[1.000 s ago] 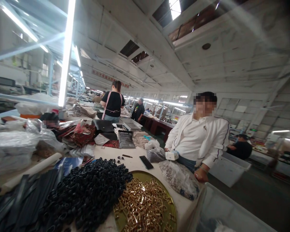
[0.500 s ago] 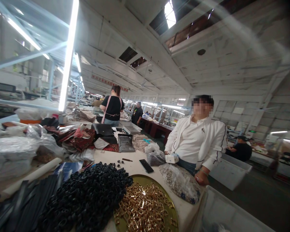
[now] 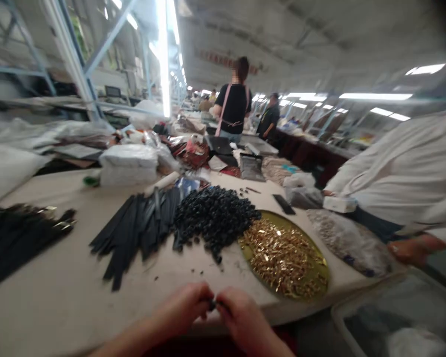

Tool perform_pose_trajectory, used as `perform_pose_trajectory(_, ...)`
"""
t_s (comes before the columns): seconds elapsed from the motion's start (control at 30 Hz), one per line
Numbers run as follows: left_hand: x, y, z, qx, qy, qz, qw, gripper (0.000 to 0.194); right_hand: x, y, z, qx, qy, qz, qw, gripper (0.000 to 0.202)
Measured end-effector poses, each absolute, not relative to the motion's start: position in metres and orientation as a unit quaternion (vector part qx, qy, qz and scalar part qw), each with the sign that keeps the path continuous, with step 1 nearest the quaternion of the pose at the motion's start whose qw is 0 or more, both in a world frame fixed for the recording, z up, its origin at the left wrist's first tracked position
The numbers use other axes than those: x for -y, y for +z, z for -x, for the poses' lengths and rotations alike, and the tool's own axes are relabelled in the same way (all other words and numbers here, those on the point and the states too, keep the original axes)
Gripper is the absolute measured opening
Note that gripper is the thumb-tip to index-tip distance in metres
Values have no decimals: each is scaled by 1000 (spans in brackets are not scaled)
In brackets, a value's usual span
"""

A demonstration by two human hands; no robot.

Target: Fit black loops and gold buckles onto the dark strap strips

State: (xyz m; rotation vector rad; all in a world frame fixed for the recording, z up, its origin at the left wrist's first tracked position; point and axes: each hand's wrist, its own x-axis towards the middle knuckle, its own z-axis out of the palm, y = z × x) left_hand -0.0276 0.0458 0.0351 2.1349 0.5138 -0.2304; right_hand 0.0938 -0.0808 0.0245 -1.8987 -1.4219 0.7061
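Observation:
My left hand and my right hand meet at the near edge of the table, both with fingers closed. Pinched between their fingertips is a small dark piece; blur and the fingers hide its exact kind. Beyond them lies a heap of small black loops. Flat black strips fan out to the left of that heap. To its right, gold metal fittings fill much of a round olive tray. A bundle of black straps with gold ends lies far left.
On the right stands a person in white, one hand near a plastic bag of small pieces. A phone lies behind the tray. A plastic bin is below right. Wrapped packs and scraps line the back.
The view has swung left and down. My two hands, out of sight before, now show at the bottom with the small dark piece. The strap bundle at left has come into view.

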Motion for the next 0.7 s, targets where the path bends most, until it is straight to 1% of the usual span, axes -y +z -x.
perform_pose_trajectory(0.07,-46,33,33,-203,-71,-854,474,21,79,22,-96,535,256,739,320,17)
perform_pose_trajectory(0.17,-50,37,31,-212,-53,-835,505,20,78,25,-100,503,292,736,347,15)
perform_pose_trajectory(0.33,-55,36,30,-217,-72,-820,525,18,79,24,-95,487,306,741,347,16)
perform_pose_trajectory(0.53,-52,32,26,-224,-35,-844,486,17,79,17,-94,502,289,744,334,16)
perform_pose_trajectory(0.63,-53,33,24,-209,-64,-854,472,18,80,15,-96,498,274,752,335,16)
perform_pose_trajectory(0.7,-54,30,25,-209,-72,-878,425,19,79,13,-96,501,253,758,332,16)
